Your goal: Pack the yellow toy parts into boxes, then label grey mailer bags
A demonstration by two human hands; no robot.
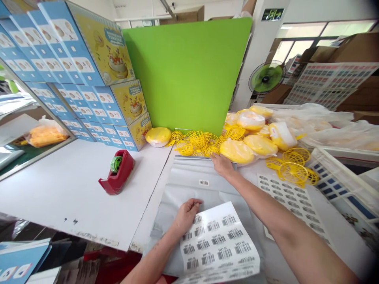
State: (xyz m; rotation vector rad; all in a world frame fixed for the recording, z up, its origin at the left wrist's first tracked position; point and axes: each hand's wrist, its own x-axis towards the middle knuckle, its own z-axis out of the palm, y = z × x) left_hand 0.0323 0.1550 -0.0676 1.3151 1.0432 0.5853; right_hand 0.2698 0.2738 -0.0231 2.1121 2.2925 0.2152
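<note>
Grey plastic bags [183, 173] lie in a stack on the white table, with one small barcode label [204, 182] stuck near their top. A sheet of barcode labels [220, 244] rests over their lower part. My left hand [188, 215] is at the sheet's upper left corner, thumb and fingers pressed together; whatever is between them is too small to make out. Farther up, my right hand [222, 163] touches the bags' top edge at the right, its fingers bent, partly over the edge.
A red tape dispenser [117, 173] stands at the left, below stacked blue boxes [103, 102]. Yellow baskets [197, 142] and wrapped yellow pieces [237, 151] line the back by a green board [186, 75]. Another label sheet [291, 201] and a white crate [340, 185] are right.
</note>
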